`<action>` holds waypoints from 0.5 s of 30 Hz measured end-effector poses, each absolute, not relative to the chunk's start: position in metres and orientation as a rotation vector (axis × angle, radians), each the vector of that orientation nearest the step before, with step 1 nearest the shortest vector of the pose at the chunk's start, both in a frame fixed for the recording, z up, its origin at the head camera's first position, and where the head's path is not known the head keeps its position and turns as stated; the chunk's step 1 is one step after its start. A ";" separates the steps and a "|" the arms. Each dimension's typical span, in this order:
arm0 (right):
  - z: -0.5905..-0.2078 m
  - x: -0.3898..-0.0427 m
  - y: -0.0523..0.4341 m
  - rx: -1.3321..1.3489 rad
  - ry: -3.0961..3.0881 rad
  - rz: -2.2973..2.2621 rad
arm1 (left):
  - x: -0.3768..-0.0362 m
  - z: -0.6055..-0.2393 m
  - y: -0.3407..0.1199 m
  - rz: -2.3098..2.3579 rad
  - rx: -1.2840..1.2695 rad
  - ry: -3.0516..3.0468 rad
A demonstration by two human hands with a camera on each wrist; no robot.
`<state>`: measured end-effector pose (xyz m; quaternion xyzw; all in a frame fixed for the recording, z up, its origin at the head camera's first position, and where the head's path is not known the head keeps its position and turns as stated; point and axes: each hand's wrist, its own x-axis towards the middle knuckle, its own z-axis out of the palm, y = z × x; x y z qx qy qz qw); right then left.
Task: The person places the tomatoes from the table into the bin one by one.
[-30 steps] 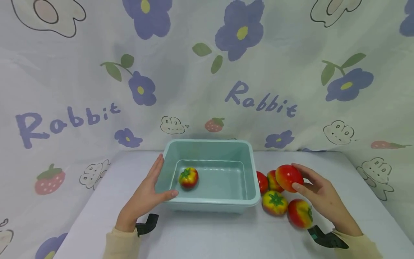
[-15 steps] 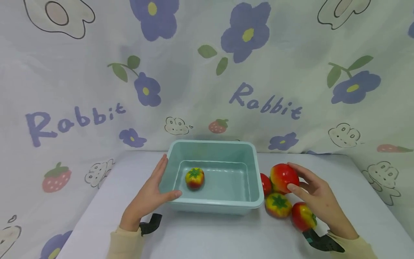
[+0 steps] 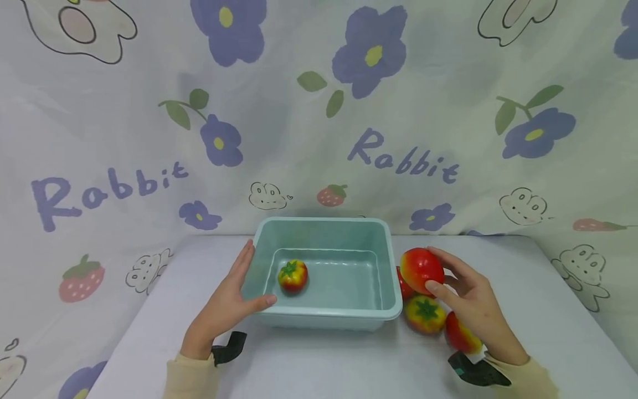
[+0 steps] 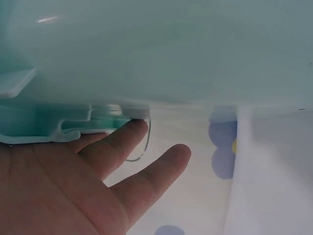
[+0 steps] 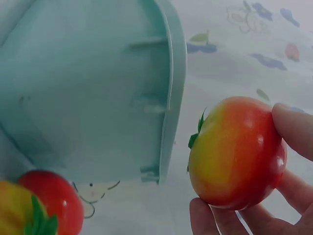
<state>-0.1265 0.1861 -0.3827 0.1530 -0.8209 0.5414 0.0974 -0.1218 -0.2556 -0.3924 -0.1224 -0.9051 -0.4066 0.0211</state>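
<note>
My right hand holds a red and yellow toy tomato between thumb and fingers, raised just right of the light green plastic bin. In the right wrist view the held tomato has its green leafy top turned toward the bin wall, apart from it. My left hand rests at the bin's left side, its thumb over the near left rim and its fingers straight along the outer wall. The left wrist view shows those fingers spread under the bin's rim. Inside the bin lies one tomato, leafy top up.
Right of the bin, a yellowish tomato, a red and yellow one partly behind my right wrist, and a red one half hidden lie on the white table. A printed curtain hangs behind.
My right hand has carried the tomato left, toward the bin's right rim, and slightly up. The left hand stays at the bin's left side; the view has shifted a little.
</note>
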 end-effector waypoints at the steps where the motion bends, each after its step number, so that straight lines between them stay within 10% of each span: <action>1: -0.382 -0.126 0.184 0.454 -2.425 1.616 | -0.122 -0.392 -0.256 -1.263 -0.380 -2.805; 15: -0.376 -0.127 0.163 0.521 -2.380 1.698 | -0.123 -0.394 -0.256 -1.285 -0.383 -2.793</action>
